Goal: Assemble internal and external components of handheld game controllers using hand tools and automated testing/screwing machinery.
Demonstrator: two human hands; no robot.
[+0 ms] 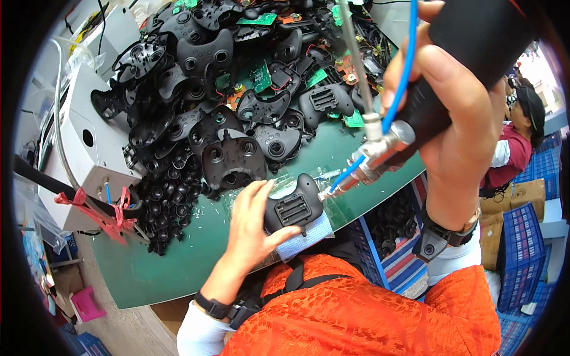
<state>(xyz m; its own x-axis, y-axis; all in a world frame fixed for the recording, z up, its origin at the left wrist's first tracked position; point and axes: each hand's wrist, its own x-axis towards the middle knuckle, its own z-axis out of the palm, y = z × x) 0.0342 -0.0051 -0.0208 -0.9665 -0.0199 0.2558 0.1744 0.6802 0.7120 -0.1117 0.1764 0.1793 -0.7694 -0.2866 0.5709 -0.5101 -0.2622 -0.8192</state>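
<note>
My left hand (246, 225) holds a black game controller (293, 209) near the table's front edge. The controller lies back side up, its battery bay uncovered. Fingers rest on its left side, with the thumb along the lower edge. My right hand (460, 113) is wrapped round a thick black power screwdriver (475, 44) with a metal front end and a blue hose (409, 56). The screwdriver slants down to the left, its tip at the controller's right grip. Whether tip and screw touch cannot be made out. Under the controller lies a light blue cloth (319, 230).
Black controller shells (205, 50) and green circuit boards (260, 76) are heaped across the green table (136, 267). Small round black parts (161, 204) pile up left. A white metal box (89, 118) stands far left. Blue crates (522, 249) and another person (515, 148) are at right.
</note>
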